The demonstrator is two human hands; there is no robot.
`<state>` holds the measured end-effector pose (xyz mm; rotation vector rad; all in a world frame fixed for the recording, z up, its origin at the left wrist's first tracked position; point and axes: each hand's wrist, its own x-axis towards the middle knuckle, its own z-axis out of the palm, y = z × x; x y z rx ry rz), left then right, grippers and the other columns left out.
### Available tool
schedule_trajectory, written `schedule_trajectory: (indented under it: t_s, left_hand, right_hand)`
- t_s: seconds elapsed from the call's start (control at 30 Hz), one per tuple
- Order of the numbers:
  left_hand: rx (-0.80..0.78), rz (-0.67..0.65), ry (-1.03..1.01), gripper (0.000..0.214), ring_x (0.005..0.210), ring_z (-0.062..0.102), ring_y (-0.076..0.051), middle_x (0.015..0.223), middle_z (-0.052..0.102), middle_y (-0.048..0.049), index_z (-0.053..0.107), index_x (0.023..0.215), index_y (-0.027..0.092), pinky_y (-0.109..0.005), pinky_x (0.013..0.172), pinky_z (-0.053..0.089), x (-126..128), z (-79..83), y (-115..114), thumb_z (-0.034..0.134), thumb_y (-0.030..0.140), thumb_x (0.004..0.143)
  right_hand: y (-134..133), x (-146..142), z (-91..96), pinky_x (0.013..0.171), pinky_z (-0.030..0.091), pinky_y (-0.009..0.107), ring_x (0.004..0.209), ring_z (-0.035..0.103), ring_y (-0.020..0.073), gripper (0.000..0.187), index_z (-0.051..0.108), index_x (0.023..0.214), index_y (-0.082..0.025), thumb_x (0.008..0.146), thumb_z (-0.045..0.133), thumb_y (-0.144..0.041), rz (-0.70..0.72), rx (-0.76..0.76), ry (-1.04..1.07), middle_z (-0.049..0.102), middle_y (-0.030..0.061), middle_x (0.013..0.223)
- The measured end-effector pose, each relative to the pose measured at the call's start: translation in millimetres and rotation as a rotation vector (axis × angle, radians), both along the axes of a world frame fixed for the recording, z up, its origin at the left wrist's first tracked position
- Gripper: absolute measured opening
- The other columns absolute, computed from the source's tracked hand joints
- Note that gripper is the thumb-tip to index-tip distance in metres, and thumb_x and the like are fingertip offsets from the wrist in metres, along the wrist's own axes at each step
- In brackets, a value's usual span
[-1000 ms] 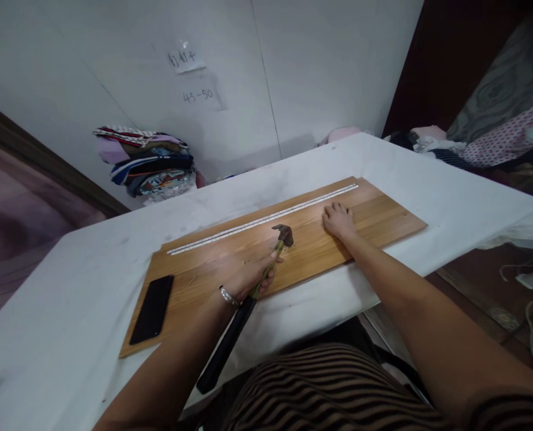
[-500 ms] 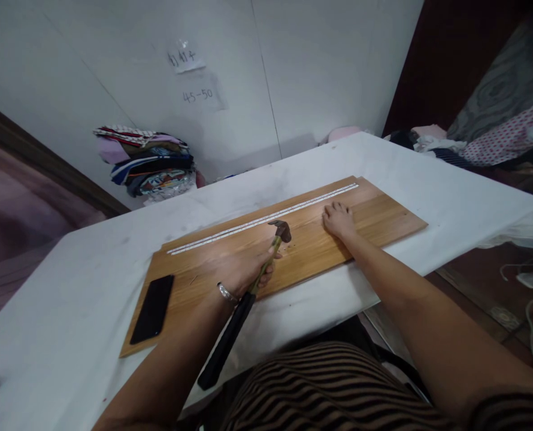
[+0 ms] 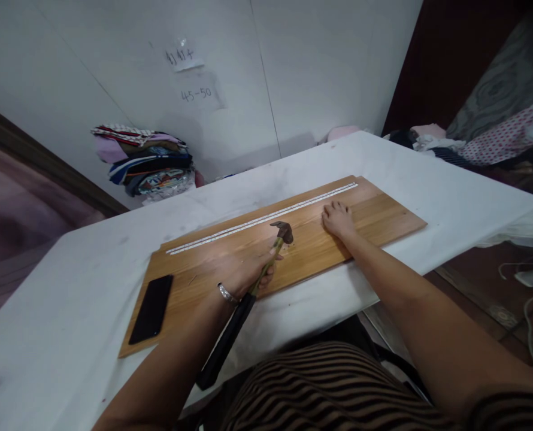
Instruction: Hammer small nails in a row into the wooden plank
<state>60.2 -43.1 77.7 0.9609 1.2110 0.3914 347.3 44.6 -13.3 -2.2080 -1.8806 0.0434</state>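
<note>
A claw hammer [image 3: 231, 336] with a black grip and a worn metal head is in my left hand [image 3: 254, 269]. My fingers wrap its shaft near the head, and the grip points back toward my body. Under it lies a wooden board [image 3: 230, 254]. My right hand [image 3: 337, 219] rests on the board's right half, palm down with the fingers spread. Along the board's far side runs a pair of white measuring strips [image 3: 266, 218]. A thin nail-like piece [image 3: 193, 279] lies left of my left hand. Small dark specks show beside the hammer head, too small to make out.
A black phone [image 3: 151, 309] lies at the board's left end. The board sits on a white-covered table [image 3: 432, 197]. Folded clothes [image 3: 147, 158] are stacked against the wall behind it. Pale cables [image 3: 529, 326] hang at the right.
</note>
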Motion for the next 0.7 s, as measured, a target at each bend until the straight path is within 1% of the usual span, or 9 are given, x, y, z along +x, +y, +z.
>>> schedule_trajectory:
  t_s: [0.2,0.33,0.47,0.7]
  left_hand:
    - [-0.063,-0.001,0.077,0.043,0.037,0.031,-0.005,0.057,0.041,0.0088,0.054,0.108,0.016,-0.017,0.035,0.024,1.2,-6.5,2.6,0.053,0.057,0.094]
    - [-0.059,-0.011,0.038,0.042,0.037,0.030,-0.004,0.058,0.041,0.0089,0.054,0.108,0.016,-0.016,0.036,0.024,0.1,-4.9,1.0,0.053,0.056,0.094]
    - [-0.020,-0.016,0.005,0.045,0.037,0.031,-0.004,0.058,0.041,0.0091,0.053,0.109,0.017,-0.016,0.036,0.024,-0.6,-2.5,1.1,0.056,0.059,0.092]
    - [-0.052,-0.008,0.058,0.049,0.037,0.031,-0.005,0.058,0.042,0.0086,0.055,0.108,0.016,-0.017,0.036,0.024,0.9,-9.8,2.9,0.060,0.061,0.089]
  right_hand:
    - [0.3,0.5,-0.8,0.106,0.032,0.050,0.130,0.046,0.0333,0.045,0.066,0.123,-0.015,0.102,0.029,-0.030,-0.003,-0.001,-0.005,0.058,0.0198,0.141]
    - [0.4,1.2,-1.8,0.106,0.032,0.049,0.129,0.047,0.0327,0.045,0.066,0.123,-0.016,0.103,0.029,-0.031,-0.001,0.000,-0.007,0.059,0.0195,0.139]
    - [0.0,1.2,-2.1,0.106,0.032,0.049,0.130,0.045,0.0326,0.045,0.066,0.123,-0.017,0.104,0.028,-0.031,-0.002,-0.001,-0.007,0.059,0.0190,0.138]
    - [1.1,0.7,-1.9,0.105,0.032,0.049,0.129,0.046,0.0327,0.043,0.066,0.122,-0.017,0.103,0.030,-0.030,-0.003,-0.004,-0.009,0.059,0.0190,0.137]
